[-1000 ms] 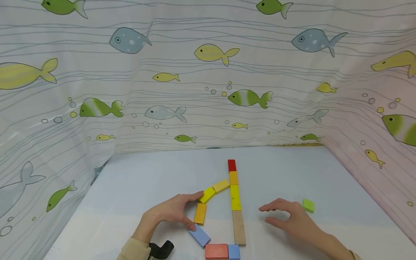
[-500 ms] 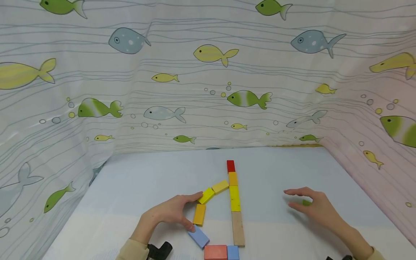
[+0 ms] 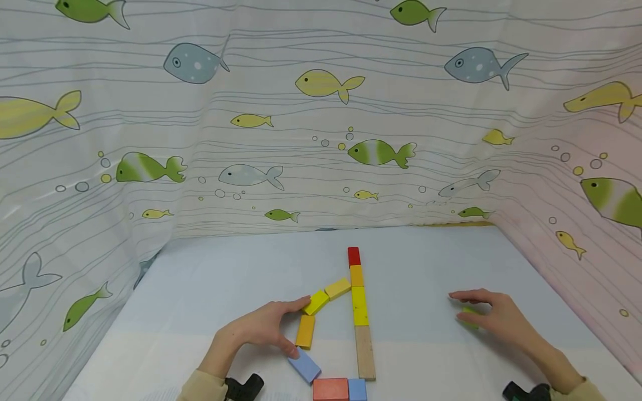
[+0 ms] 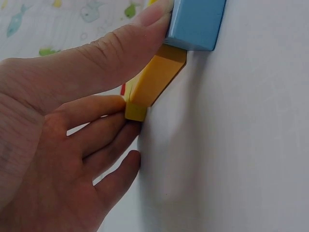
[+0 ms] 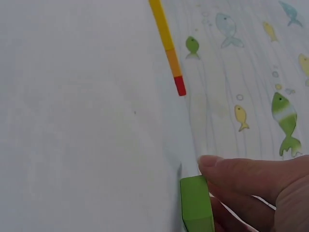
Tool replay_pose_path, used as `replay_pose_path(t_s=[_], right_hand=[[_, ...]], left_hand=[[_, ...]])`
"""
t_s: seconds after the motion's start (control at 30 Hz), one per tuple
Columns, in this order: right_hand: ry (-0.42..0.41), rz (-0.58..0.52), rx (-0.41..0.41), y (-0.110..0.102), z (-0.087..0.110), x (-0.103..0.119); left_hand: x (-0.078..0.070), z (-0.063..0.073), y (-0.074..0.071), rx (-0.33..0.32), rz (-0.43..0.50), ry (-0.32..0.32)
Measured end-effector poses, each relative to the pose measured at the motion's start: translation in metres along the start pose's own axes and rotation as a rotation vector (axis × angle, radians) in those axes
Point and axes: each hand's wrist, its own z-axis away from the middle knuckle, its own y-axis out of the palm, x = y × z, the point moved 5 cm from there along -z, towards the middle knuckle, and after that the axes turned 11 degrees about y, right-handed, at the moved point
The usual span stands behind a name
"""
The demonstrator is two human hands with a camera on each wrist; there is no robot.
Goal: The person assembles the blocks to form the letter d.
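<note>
My left hand (image 3: pixel 256 327) spans the outside of a bent row of blocks. Its thumb touches a blue block (image 3: pixel 305 365), and its fingertips rest at a bright yellow block (image 3: pixel 317 302). Between them lies an orange block (image 3: pixel 305 332), uncovered by the hand in the head view. Over on the right, my right hand (image 3: pixel 506 320) is around a small green block (image 5: pixel 197 203), thumb and fingers apart. In the head view the thumb partly covers that block; in the right wrist view the thumb tip is close to its top corner.
A straight line of blocks runs away from me: wooden (image 3: pixel 365 352), yellow (image 3: pixel 360 306), orange (image 3: pixel 356 275), red (image 3: pixel 354 256). A pale yellow block (image 3: pixel 337 289) meets it. Red (image 3: pixel 330 389) and blue (image 3: pixel 358 389) blocks lie in front. A fish-print curtain (image 3: pixel 281 139) surrounds the table.
My right hand has moved right, away from the straight line, to the green block, which its thumb now partly covers. My left hand has stayed at the bent row.
</note>
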Motion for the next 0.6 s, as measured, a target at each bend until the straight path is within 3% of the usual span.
replay_pose_path(t_s=[0.3, 0.6], right_hand=[[-0.019, -0.055, 0.080, -0.0017, 0.0022, -0.0071], [-0.073, -0.085, 0.079, -0.0039, 0.0040, -0.0086]], left_hand=[[0.0024, -0.0003, -0.0001, 0.003, -0.010, -0.008], [0.0031, -0.0009, -0.0003, -0.001, -0.009, -0.019]])
